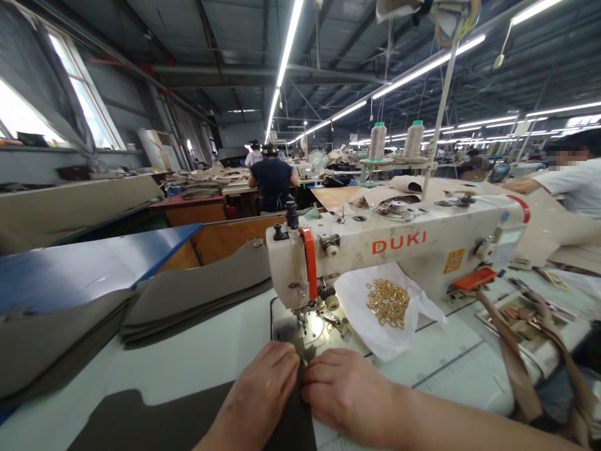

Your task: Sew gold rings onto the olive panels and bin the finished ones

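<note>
Just in front of the needle of a white sewing machine (347, 250), both my hands grip a dark grey-brown fabric panel (154, 416) that lies on the pale green table. My left hand (265, 391) has its fingers curled together at the panel's edge, close to the metal needle plate. Facing it, with a small gap between, my right hand (347, 391) pinches the right edge; its fingertips are partly hidden. A white sheet (352, 300) behind the needle carries a heap of gold metal rings (387, 302).
Stacked dark panels (197, 288) lie on the left. Right of the machine are a tray (521, 319) of small parts and hanging brown straps (511, 369). Two thread cones (377, 141) stand behind. A co-worker (573, 178) is at the right, another person (272, 181) sits ahead.
</note>
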Action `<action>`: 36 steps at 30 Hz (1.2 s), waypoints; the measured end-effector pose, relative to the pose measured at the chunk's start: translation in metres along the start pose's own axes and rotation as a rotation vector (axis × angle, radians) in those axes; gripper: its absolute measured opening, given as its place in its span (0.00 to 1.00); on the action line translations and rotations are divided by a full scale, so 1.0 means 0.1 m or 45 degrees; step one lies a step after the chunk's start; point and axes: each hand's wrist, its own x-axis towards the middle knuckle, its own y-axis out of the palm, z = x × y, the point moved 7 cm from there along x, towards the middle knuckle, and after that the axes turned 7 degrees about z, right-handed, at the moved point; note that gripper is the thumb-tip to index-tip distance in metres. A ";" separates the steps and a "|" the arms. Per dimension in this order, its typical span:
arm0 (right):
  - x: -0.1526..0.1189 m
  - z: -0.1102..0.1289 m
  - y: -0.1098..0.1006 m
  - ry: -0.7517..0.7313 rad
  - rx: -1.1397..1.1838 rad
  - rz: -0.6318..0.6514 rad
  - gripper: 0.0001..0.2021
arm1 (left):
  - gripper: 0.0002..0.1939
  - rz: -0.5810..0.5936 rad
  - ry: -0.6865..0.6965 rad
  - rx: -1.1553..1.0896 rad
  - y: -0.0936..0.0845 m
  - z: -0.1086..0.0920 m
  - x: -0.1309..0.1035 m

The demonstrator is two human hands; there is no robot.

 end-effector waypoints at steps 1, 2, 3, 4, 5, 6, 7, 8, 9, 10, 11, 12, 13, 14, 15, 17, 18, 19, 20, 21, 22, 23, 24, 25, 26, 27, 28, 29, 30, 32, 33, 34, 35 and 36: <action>0.00 0.00 -0.01 -0.001 0.007 -0.001 0.08 | 0.14 -0.005 -0.001 0.003 0.00 0.00 0.00; 0.00 0.00 -0.01 0.001 0.009 -0.002 0.08 | 0.14 -0.005 -0.004 0.003 -0.01 0.00 0.00; 0.01 0.00 -0.02 0.001 0.010 -0.003 0.08 | 0.14 -0.008 -0.004 0.003 -0.01 0.00 0.00; 0.01 0.00 -0.02 0.004 0.008 -0.004 0.07 | 0.14 -0.012 -0.003 0.000 -0.01 0.00 0.00; 0.01 0.00 -0.01 0.007 0.007 -0.002 0.07 | 0.14 -0.016 -0.001 -0.001 -0.01 0.00 0.00; 0.01 0.00 -0.01 0.010 0.007 0.000 0.07 | 0.14 -0.019 0.004 -0.001 -0.01 0.00 0.00; 0.01 -0.01 0.00 0.012 0.009 0.003 0.07 | 0.14 -0.023 0.008 0.002 -0.02 -0.01 0.00; 0.01 -0.01 0.01 0.013 0.014 0.006 0.06 | 0.15 -0.023 0.010 0.006 -0.01 -0.01 0.00; 0.01 -0.01 0.01 0.014 0.018 0.007 0.06 | 0.15 -0.021 0.008 0.013 -0.01 -0.01 0.00; 0.01 -0.01 0.01 0.016 0.019 0.007 0.06 | 0.15 -0.017 0.011 0.018 -0.01 -0.01 0.01; 0.01 -0.01 0.01 0.019 0.019 0.011 0.06 | 0.15 -0.011 0.013 0.022 -0.01 -0.01 0.01; 0.01 0.00 0.01 0.021 0.018 0.019 0.06 | 0.15 -0.001 0.013 0.023 0.00 -0.01 0.01; 0.01 0.00 0.01 0.026 0.019 0.025 0.06 | 0.15 0.010 0.009 0.025 0.01 -0.01 0.01; 0.01 0.00 0.00 0.033 0.020 0.029 0.05 | 0.15 0.023 0.004 0.025 0.02 0.00 0.01; 0.01 0.00 0.00 0.043 0.022 0.027 0.05 | 0.14 0.035 -0.006 0.023 0.04 0.00 0.00; 0.01 -0.01 -0.01 0.063 0.024 0.013 0.06 | 0.13 0.059 -0.031 0.012 0.06 0.02 -0.01; 0.01 -0.01 -0.01 0.075 0.016 0.000 0.06 | 0.12 0.067 -0.043 0.001 0.07 0.03 -0.02; 0.01 -0.02 -0.01 0.090 0.002 -0.009 0.06 | 0.11 0.073 -0.056 -0.010 0.07 0.04 -0.02; 0.01 -0.03 0.00 0.108 -0.016 -0.015 0.06 | 0.11 0.079 -0.069 -0.021 0.06 0.05 -0.03; 0.01 -0.04 0.01 0.130 -0.036 -0.017 0.06 | 0.11 0.083 -0.079 -0.031 0.06 0.05 -0.04; 0.01 -0.05 0.03 0.148 -0.055 -0.017 0.05 | 0.11 0.087 -0.085 -0.039 0.05 0.04 -0.05; 0.01 -0.06 0.04 0.160 -0.073 -0.019 0.05 | 0.11 0.090 -0.090 -0.045 0.04 0.04 -0.05; 0.01 -0.07 0.06 0.163 -0.086 -0.022 0.06 | 0.11 0.090 -0.094 -0.049 0.02 0.03 -0.05; 0.01 -0.06 0.07 0.155 -0.097 -0.025 0.06 | 0.11 0.086 -0.097 -0.050 0.01 0.02 -0.06; 0.01 -0.06 0.08 0.143 -0.111 -0.032 0.07 | 0.11 0.080 -0.097 -0.051 -0.01 0.00 -0.06; 0.01 -0.05 0.08 0.131 -0.123 -0.035 0.08 | 0.11 0.071 -0.096 -0.050 -0.02 -0.01 -0.06; 0.01 -0.04 0.09 0.117 -0.139 -0.036 0.08 | 0.12 0.062 -0.096 -0.046 -0.03 -0.02 -0.06; 0.01 -0.04 0.09 0.104 -0.156 -0.033 0.08 | 0.12 0.053 -0.095 -0.042 -0.04 -0.03 -0.06; 0.01 -0.03 0.09 0.090 -0.173 -0.029 0.07 | 0.12 0.046 -0.096 -0.038 -0.05 -0.04 -0.06; 0.01 -0.03 0.10 0.055 -0.207 -0.016 0.06 | 0.12 0.038 -0.104 -0.036 -0.06 -0.04 -0.06; 0.01 -0.03 0.10 0.033 -0.225 -0.012 0.06 | 0.12 0.031 -0.103 -0.039 -0.06 -0.04 -0.05; 0.02 -0.03 0.09 0.015 -0.245 -0.008 0.05 | 0.12 0.022 -0.097 -0.041 -0.06 -0.04 -0.05; 0.02 -0.03 0.09 -0.002 -0.264 0.000 0.05 | 0.12 0.011 -0.088 -0.043 -0.07 -0.05 -0.04; 0.03 -0.05 0.08 -0.013 -0.281 0.008 0.04 | 0.13 0.001 -0.077 -0.043 -0.07 -0.04 -0.02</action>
